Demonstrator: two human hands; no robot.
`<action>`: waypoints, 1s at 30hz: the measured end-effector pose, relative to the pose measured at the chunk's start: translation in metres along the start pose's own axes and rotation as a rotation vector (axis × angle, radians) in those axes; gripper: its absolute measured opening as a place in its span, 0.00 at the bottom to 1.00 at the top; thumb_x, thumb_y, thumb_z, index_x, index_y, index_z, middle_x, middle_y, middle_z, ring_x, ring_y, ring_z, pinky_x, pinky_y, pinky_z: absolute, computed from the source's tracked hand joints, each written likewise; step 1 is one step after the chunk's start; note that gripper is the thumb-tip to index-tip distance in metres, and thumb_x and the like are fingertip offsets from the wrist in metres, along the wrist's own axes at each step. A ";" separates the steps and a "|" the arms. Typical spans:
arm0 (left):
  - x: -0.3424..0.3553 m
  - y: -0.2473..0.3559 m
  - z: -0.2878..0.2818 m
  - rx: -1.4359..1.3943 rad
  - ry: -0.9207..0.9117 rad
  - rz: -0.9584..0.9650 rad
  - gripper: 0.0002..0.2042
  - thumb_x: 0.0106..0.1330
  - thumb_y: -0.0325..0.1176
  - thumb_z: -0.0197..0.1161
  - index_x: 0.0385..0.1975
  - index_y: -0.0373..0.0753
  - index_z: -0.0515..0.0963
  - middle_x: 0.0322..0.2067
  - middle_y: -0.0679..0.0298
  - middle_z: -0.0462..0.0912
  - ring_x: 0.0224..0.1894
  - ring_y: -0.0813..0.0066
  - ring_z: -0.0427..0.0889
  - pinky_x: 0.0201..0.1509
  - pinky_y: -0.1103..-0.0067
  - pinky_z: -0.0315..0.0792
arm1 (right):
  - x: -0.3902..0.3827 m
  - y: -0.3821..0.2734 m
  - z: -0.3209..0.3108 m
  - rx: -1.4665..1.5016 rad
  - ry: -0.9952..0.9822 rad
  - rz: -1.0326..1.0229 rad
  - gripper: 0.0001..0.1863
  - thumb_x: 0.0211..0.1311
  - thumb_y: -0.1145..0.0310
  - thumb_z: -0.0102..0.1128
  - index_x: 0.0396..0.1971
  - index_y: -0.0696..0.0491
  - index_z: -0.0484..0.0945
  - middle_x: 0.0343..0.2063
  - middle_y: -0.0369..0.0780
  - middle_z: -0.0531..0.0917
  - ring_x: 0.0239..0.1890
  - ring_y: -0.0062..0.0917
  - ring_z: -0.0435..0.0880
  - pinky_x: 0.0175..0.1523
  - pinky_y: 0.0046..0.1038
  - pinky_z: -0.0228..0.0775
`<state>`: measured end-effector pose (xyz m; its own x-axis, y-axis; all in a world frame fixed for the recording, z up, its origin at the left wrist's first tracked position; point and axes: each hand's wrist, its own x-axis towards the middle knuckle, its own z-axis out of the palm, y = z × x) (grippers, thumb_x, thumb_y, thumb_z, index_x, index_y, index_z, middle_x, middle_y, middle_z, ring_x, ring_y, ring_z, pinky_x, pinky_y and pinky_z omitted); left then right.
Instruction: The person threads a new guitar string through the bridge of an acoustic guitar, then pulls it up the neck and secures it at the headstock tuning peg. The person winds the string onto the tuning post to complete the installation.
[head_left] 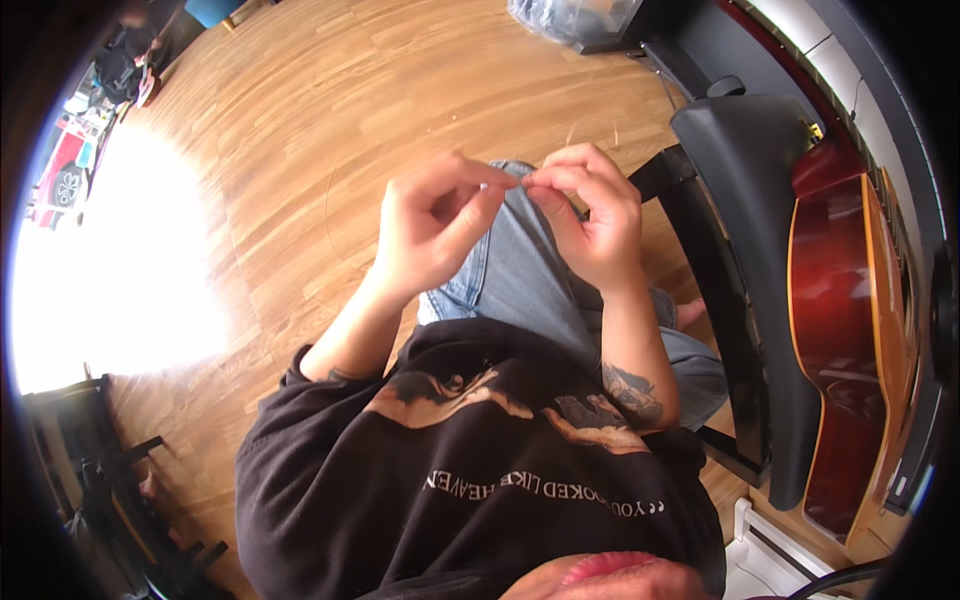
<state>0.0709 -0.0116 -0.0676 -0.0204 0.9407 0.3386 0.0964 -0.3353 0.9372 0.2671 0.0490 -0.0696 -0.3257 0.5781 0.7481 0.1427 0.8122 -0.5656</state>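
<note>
Both of my hands are raised over my jeans [530, 260], their fingertips almost meeting. My left hand [425, 225] is closed in a pinch, with a tiny pale tip showing between thumb and index finger. My right hand [597, 215] pinches too, thumb against index finger. Between them is a very thin string [331, 200], whose faint curve shows over the floor left of my left hand; more fine strands [616, 132] rise beyond my right hand. Where the string runs inside the fingers is hidden. A red-brown guitar [840, 330] rests on its side at the right.
The guitar leans along a black padded bench [745, 200] with a black frame [715, 290]. White keys [835, 70] line the far right. A clear plastic bag [570, 18] lies at the top. Black stand parts [110, 480] stand lower left, and bright glare covers the wooden floor [290, 110] at left.
</note>
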 end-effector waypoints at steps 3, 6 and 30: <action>-0.001 -0.005 0.002 -0.196 -0.080 -0.076 0.05 0.71 0.23 0.62 0.42 0.31 0.83 0.30 0.72 0.81 0.29 0.90 0.73 0.31 0.88 0.65 | -0.002 0.006 0.000 -0.107 0.033 -0.088 0.05 0.57 0.77 0.74 0.33 0.56 0.87 0.31 0.40 0.85 0.32 0.28 0.85 0.36 0.25 0.76; 0.000 -0.009 0.010 -0.294 -0.048 -0.072 0.05 0.71 0.22 0.62 0.43 0.31 0.82 0.33 0.70 0.83 0.32 0.90 0.76 0.33 0.88 0.69 | -0.001 0.000 0.004 -0.030 0.074 -0.010 0.05 0.58 0.77 0.74 0.33 0.56 0.88 0.32 0.40 0.86 0.33 0.27 0.86 0.38 0.25 0.77; 0.027 -0.006 0.010 -0.495 -0.109 -0.190 0.12 0.71 0.26 0.66 0.51 0.29 0.79 0.34 0.64 0.85 0.29 0.81 0.83 0.29 0.85 0.74 | -0.010 0.007 0.007 -0.149 0.162 -0.059 0.10 0.52 0.81 0.75 0.34 0.54 0.89 0.32 0.36 0.85 0.30 0.24 0.83 0.32 0.25 0.76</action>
<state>0.0802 0.0163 -0.0649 0.1137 0.9782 0.1735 -0.3801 -0.1185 0.9173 0.2645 0.0482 -0.0838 -0.1852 0.5244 0.8311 0.2678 0.8407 -0.4707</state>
